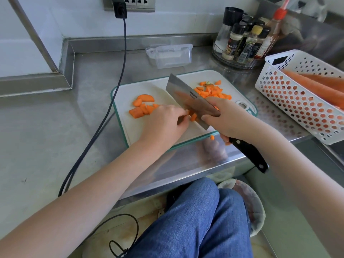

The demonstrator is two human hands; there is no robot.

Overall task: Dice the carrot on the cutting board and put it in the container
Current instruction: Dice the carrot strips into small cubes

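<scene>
- The steel counter (46, 131) carries everything; the work is at its front edge, where the person sits close to it.
- The white cutting board (160, 86) with a green rim lies in the middle of the counter, and all of the cut carrot is on it or just beside it.
- The white basket (297, 108) at the right holds whole carrots that are not yet cut.
- The clear container (170, 55) stands behind the board, apart from it, and I see no carrot inside, so the filling step is not yet begun.
- The cleaver (188, 98) is over the board, its blade slanted, and the right hand (227, 120) grasps it high, close to the blade.
- The left hand (167, 121) has its fingers curled on a small carrot piece (193, 117) right beside the blade, to keep it in place.
- Larger chunks (141, 107) wait at the left of the board; a pile of dice (212, 91) lies at the far right.
- One stray bit (212, 137) lies at the board's near edge.
- I judge that the dicing step is in hand, about half done.
- The next move calls for a short downward cut, with the left fingertips kept back from the edge.
</scene>
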